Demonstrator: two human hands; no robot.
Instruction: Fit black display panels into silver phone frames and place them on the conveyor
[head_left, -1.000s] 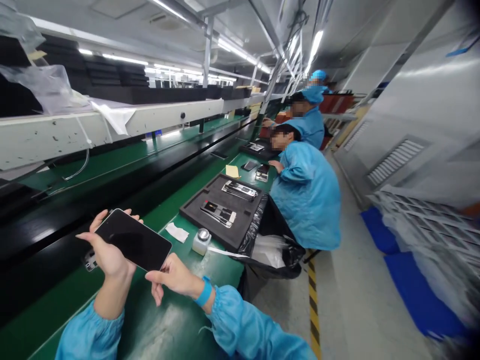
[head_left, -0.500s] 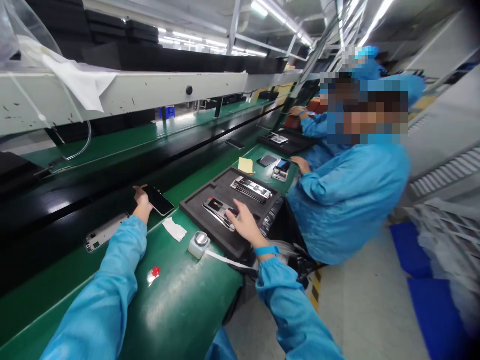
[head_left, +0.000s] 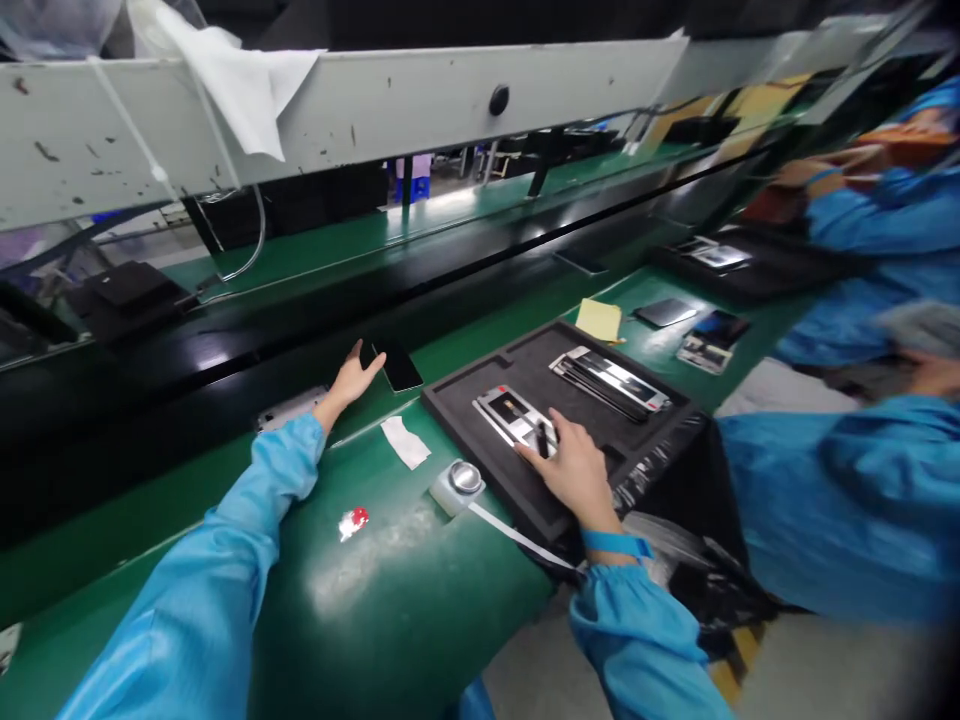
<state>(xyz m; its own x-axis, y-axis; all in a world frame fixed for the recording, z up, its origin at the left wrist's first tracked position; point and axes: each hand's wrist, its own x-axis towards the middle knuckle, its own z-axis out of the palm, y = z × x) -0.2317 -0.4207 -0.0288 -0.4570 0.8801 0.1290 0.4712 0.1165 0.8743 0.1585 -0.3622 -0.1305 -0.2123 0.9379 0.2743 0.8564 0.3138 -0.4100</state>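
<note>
My left hand (head_left: 351, 382) reaches over the line with thumb and fingers apart, holding nothing. Just right of its thumb lies a dark-screened phone (head_left: 403, 368). A grey phone housing (head_left: 289, 408) sits partly behind my left wrist. My right hand (head_left: 576, 470) has its thumb and fingers around the near end of an opened phone frame (head_left: 514, 412), which rests in the black foam tray (head_left: 480, 375). Farther back in that tray is a row of several phone frames (head_left: 611, 382) standing close together.
A dispenser bottle (head_left: 459, 487) with a metal top, a white wipe (head_left: 405, 442) and a red-and-clear sticker (head_left: 354, 522) are on the green bench (head_left: 360, 620). Beyond the tray are a yellow note (head_left: 599, 320) and more phone parts (head_left: 712, 340). Co-workers in blue sleeves (head_left: 877, 225) sit to the right.
My left hand has come away from the dark phone, which now lies by itself. My right hand has closed around the phone frame's end. The view has turned left and down.
</note>
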